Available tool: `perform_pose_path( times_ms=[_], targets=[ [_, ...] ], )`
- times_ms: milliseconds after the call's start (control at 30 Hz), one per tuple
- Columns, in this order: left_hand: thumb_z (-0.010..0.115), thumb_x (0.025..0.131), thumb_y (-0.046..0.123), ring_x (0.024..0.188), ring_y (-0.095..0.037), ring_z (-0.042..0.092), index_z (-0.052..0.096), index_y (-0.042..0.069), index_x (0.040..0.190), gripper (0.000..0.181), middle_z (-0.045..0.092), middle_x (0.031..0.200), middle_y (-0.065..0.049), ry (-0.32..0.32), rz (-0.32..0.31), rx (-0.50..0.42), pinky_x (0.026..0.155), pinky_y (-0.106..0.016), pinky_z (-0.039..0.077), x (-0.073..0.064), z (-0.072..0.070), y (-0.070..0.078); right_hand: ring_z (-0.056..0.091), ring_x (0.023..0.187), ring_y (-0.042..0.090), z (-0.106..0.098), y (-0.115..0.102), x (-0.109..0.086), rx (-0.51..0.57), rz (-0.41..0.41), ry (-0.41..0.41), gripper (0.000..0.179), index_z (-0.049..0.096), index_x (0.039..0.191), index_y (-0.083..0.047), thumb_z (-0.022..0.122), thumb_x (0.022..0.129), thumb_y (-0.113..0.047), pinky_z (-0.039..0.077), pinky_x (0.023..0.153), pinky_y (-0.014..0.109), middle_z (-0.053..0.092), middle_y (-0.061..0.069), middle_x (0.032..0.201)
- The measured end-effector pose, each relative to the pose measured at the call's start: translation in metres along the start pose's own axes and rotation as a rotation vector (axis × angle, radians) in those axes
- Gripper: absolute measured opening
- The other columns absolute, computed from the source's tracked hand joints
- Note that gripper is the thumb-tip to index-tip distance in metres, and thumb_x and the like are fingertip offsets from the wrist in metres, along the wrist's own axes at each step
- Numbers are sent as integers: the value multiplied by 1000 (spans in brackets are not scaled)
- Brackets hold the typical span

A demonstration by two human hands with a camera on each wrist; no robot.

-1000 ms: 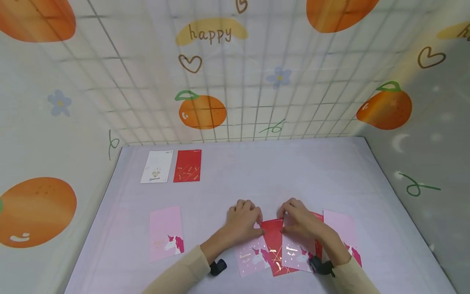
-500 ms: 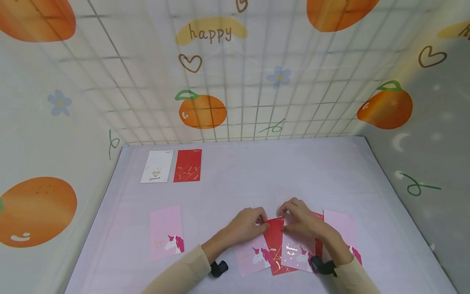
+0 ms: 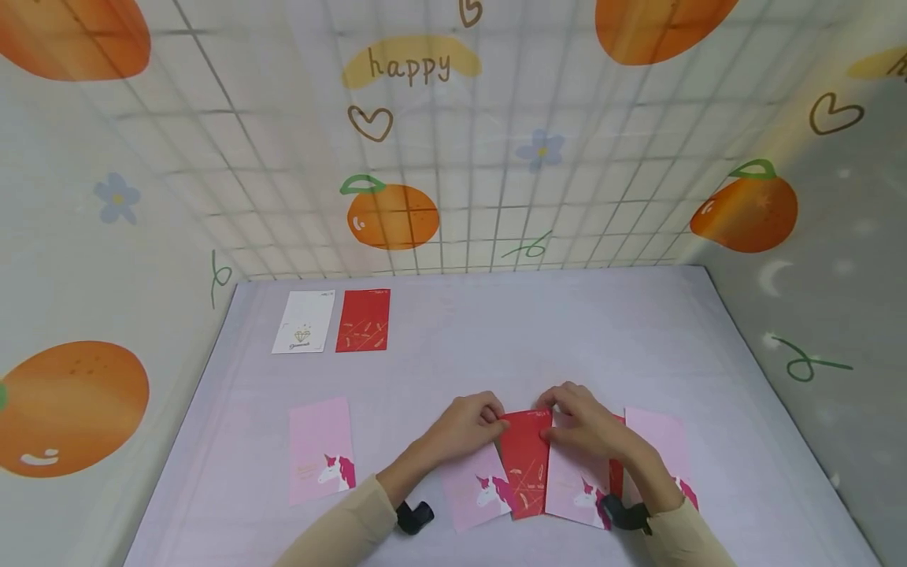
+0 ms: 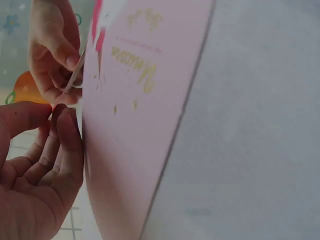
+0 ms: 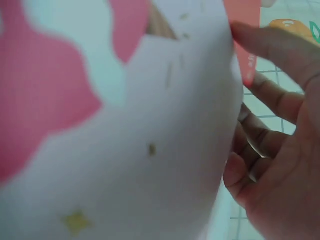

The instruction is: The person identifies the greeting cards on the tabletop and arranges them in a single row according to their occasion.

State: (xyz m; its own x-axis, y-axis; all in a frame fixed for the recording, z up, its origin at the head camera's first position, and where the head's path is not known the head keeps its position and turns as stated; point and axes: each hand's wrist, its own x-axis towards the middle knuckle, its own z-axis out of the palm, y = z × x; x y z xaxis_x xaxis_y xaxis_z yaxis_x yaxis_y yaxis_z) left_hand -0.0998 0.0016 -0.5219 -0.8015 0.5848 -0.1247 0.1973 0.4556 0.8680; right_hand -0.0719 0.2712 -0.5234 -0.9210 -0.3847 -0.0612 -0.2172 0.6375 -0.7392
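Observation:
My left hand pinches the top left corner of a red card between thumb and forefinger. Below that hand, a pink unicorn card overlaps the red card's lower left edge; its gold lettering shows in the left wrist view. At the other side my right hand grips a second pink unicorn card by its upper part, thumb in front and fingers behind. In the right wrist view a strip of red card shows beyond the thumb. Another red card peeks out behind the right hand's card, mostly hidden.
Right of the hands lies a pink unicorn card, partly covered by the right forearm. Another pink unicorn card lies at the left. A white diamond card and a red card lie at the back left of the table.
The left hand has shifted its hold to the red card's corner, and that card has straightened and moved up. The left pink card has slid slightly left. The right hand has barely moved.

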Motion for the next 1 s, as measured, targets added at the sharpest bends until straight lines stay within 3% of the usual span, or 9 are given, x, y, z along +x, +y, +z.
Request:
perform_pose_path(
  times_ms=[200, 300, 533, 733, 1000],
  targets=[
    [71, 94, 27, 70, -8, 66, 63, 15, 105, 18, 65, 87, 8, 17, -34, -100, 66, -25, 56, -3, -4, -4, 60, 83, 15, 1, 0, 6, 56, 30, 71, 35, 66, 118, -21, 80, 86, -23, 56, 71, 29, 62, -9, 104],
    [71, 94, 25, 70, -11, 69, 62, 13, 107, 20, 66, 88, 6, 28, -35, -156, 66, -26, 57, -4, -5, -6, 60, 77, 16, 0, -2, 8, 84, 41, 92, 30, 67, 116, -20, 78, 88, -21, 56, 68, 29, 63, -8, 98],
    [70, 96, 22, 74, -15, 71, 60, 11, 110, 21, 66, 91, 1, 32, -42, -277, 68, -29, 59, -4, -6, -6, 60, 78, 18, 0, -6, 12, 131, 56, 145, 23, 67, 112, -21, 75, 91, -20, 56, 67, 29, 63, -6, 93],
    [70, 95, 24, 78, -14, 70, 60, 12, 113, 23, 65, 96, 1, 57, -44, -306, 70, -30, 59, -6, -5, -6, 63, 81, 20, -2, -9, 14, 206, 25, 153, 20, 66, 112, -19, 73, 93, -17, 57, 73, 29, 65, -2, 97],
    [72, 94, 25, 85, -16, 71, 58, 13, 116, 29, 66, 100, -1, 23, -57, -376, 74, -33, 59, -8, -5, -5, 68, 86, 27, -7, -13, 18, 363, 26, 160, 19, 63, 114, -13, 68, 96, -16, 59, 77, 40, 66, 7, 104]
  ],
)
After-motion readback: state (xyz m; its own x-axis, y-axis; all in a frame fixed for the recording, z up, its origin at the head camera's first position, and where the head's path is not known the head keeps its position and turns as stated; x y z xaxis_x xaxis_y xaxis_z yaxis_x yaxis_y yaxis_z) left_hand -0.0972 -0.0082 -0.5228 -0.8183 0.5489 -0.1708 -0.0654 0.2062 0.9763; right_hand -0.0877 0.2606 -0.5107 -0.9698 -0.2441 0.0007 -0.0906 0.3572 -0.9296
